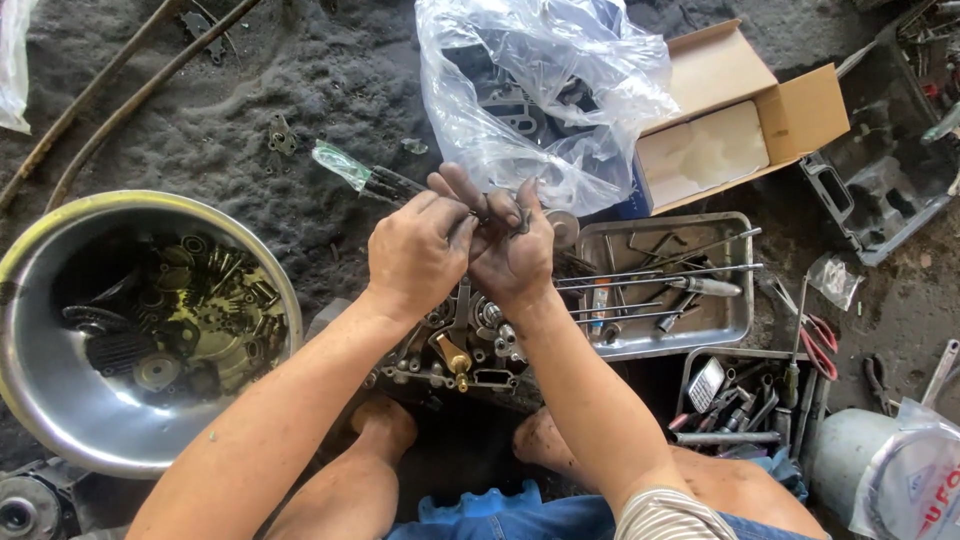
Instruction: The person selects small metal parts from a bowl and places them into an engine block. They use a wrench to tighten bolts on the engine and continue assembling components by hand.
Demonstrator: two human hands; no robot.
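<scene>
left hand (418, 255) + right hand (512, 250): pinching small dark part (487, 218) together | above engine case (455, 350) | steel bowl (60, 400) beside

Shiny smooth metal bowl (40, 400), oily dark metal parts (190, 320) inside. Dull scratched steel tray (735, 325). Clear glossy crinkled plastic bag (540, 90). Matt brown cardboard box (790, 110). Rough gritty dark floor (230, 110). Greasy cast-metal engine part (460, 350), brass fitting (455, 357). Red plastic-handled pliers (818, 345).

bowl (40, 330) left | engine case (455, 350) centre | tray (735, 325) right | box (790, 110) behind tray
</scene>
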